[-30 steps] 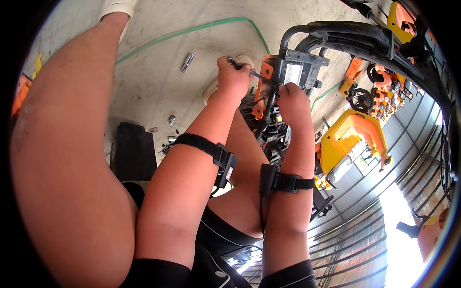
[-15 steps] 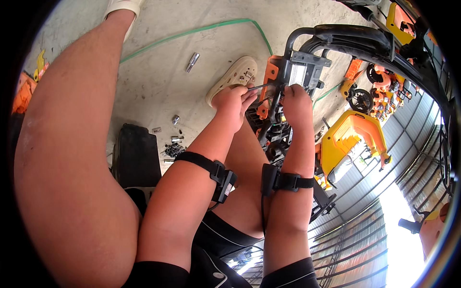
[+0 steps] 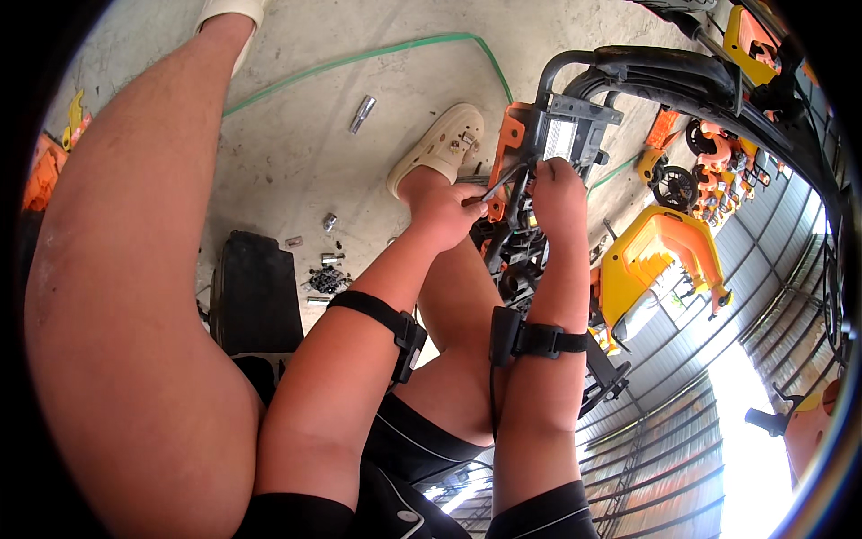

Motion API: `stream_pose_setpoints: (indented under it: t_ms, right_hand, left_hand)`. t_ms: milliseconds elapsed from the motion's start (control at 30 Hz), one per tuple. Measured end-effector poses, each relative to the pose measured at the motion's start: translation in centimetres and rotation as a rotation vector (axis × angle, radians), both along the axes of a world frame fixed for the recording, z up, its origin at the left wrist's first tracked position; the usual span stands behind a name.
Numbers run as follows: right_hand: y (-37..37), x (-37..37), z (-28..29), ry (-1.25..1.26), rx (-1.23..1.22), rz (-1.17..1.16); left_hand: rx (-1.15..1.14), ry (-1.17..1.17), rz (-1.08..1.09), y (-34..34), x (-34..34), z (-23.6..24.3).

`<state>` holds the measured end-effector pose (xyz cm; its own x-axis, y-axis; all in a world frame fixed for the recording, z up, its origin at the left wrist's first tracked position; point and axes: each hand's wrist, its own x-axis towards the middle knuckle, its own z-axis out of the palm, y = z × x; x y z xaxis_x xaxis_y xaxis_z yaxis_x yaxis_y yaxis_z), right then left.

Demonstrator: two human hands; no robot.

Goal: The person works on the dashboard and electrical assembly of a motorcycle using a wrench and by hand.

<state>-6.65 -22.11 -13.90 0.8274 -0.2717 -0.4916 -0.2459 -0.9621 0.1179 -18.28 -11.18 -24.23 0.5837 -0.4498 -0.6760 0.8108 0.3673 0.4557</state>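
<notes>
A thin, dark rod-like tool [image 3: 505,182] slants between my two hands beside a black metal vehicle frame [image 3: 584,112]. My left hand [image 3: 449,213] pinches its near end with the fingers closed. At the other end, my right hand [image 3: 558,190] is closed against the frame, and whatever its fingers grip there is hidden. An orange bracket [image 3: 510,135] is fixed to the frame just left of the right hand. Dark mechanical parts [image 3: 521,274] lie below the hands, between my forearms.
On the concrete floor lie a chrome socket [image 3: 363,114], a smaller socket [image 3: 329,221] and a pile of dark screws [image 3: 329,279]. A black padded block [image 3: 258,292] stands by my left thigh. A green strap [image 3: 377,52] crosses the floor; yellow-orange vehicles [image 3: 660,256] stand to the right.
My left hand has moved down and slightly right, swinging the near end of the rod-like tool downward so that it slants more steeply. The right hand stays nearly in place at the frame.
</notes>
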Motion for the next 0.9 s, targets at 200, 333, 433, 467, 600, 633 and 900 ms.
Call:
stream_pose_setpoints:
  t_ms: [200, 333, 433, 467, 600, 633, 900]
  right_hand:
    - [0.2, 0.0, -0.1, -0.004, 0.005, 0.004]
    - [0.0, 0.2, 0.1, 0.017, 0.005, -0.008]
    - [0.3, 0.3, 0.3, 0.03, -0.012, 0.002]
    - [0.3, 0.3, 0.3, 0.025, -0.037, 0.04]
    - [0.7, 0.7, 0.5, 0.075, -0.133, 0.107]
    - [0.8, 0.8, 0.6, 0.086, -0.144, 0.118]
    - [1.5, 0.1, 0.8, 0.02, -0.198, 0.309]
  left_hand:
    - [0.153, -0.206, 0.061, -2.2, -1.2, -0.9]
    - [0.244, -0.212, -0.026, -0.8, 0.1, 1.3]
    - [0.323, -0.267, -0.045, -0.5, 0.3, 1.4]
    - [0.375, -0.308, -0.05, -0.3, 0.4, 1.2]
    - [0.308, -0.269, -0.051, 0.5, 0.9, 0.8]
    - [0.3, -0.248, -0.095, 0.8, 1.3, 1.1]
    - [0.375, -0.155, -0.241, 3.6, 5.4, -0.2]
